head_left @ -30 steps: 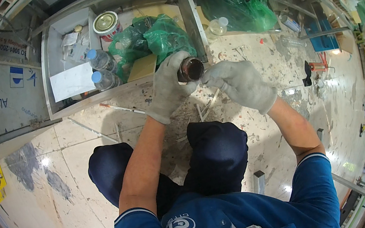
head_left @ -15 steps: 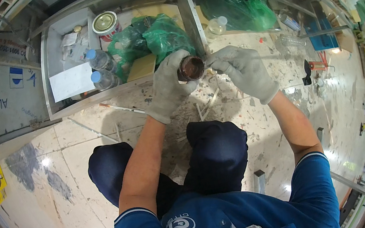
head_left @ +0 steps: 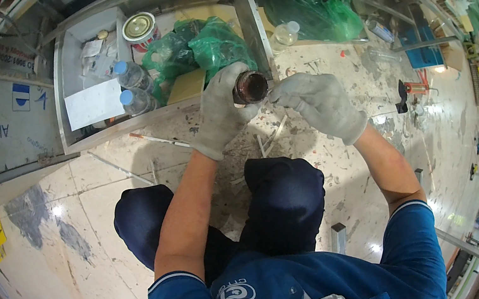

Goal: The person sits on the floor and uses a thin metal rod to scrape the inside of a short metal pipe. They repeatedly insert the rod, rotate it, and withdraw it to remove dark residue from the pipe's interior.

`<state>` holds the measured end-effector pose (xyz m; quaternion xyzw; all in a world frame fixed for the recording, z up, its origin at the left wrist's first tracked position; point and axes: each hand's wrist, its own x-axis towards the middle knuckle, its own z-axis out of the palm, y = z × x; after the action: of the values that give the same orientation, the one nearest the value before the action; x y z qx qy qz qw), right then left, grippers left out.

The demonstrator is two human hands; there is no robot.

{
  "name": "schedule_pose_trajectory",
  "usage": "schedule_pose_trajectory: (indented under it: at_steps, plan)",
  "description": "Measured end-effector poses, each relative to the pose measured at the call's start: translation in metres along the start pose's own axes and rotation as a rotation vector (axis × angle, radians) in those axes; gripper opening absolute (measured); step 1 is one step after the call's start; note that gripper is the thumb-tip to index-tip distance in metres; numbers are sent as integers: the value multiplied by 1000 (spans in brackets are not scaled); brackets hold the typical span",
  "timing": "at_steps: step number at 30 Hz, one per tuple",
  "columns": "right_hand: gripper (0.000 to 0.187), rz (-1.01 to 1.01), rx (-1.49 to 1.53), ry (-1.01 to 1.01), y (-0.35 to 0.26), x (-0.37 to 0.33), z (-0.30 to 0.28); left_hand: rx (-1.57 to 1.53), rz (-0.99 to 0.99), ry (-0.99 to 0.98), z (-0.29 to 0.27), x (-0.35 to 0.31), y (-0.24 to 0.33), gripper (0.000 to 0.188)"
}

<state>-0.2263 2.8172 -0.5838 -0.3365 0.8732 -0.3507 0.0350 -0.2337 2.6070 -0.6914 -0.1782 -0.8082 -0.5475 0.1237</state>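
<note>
A small dark-brown jar [head_left: 252, 88] is held tilted, its round mouth facing up toward me. My left hand [head_left: 221, 111], in a grey work glove, is wrapped round its left side. The inside of the jar looks dark and glossy brown. Close by on the right, my right hand [head_left: 315, 101], gloved alike, has its fingers pinched together with the tips beside the jar's lower rim. Whatever those fingers hold, if anything, is too small to make out. Both hands are raised above my knees, in front of a low open frame.
Inside the metal frame [head_left: 120, 129] stand a paint can [head_left: 140, 28], two blue-capped bottles [head_left: 137, 101] and green plastic bags [head_left: 215, 48]. A capped clear bottle [head_left: 285, 35] stands right of the upright. Thin strips [head_left: 161, 139] lie on the stained tile floor [head_left: 107, 237]. A metal tube [head_left: 339, 237] rises near my right elbow.
My right hand has shifted down and a little left, its fingertips now beside the jar's lower rim. The left hand and the jar are almost where they were.
</note>
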Motion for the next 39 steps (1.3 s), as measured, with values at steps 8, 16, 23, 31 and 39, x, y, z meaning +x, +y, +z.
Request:
schedule_pose_trajectory:
  at_steps: [8, 16, 23, 31, 39]
  plan:
    - [23, -121, 61, 118, 7, 0, 7, -30, 8, -16, -2, 0, 3, 63]
    - [35, -104, 125, 56, 11, -12, 0, -35, -75, -60, -3, 0, 3, 62]
    - [26, -93, -26, 18, 7, -12, 3, -41, -56, -35, -6, 0, 4, 62]
    - [34, -186, -113, 80, 8, -4, -1, -37, -10, -46, 0, 1, 2, 62]
    - [18, -170, -283, -26, -3, 2, 4, -30, 19, -11, -2, -2, -1, 66]
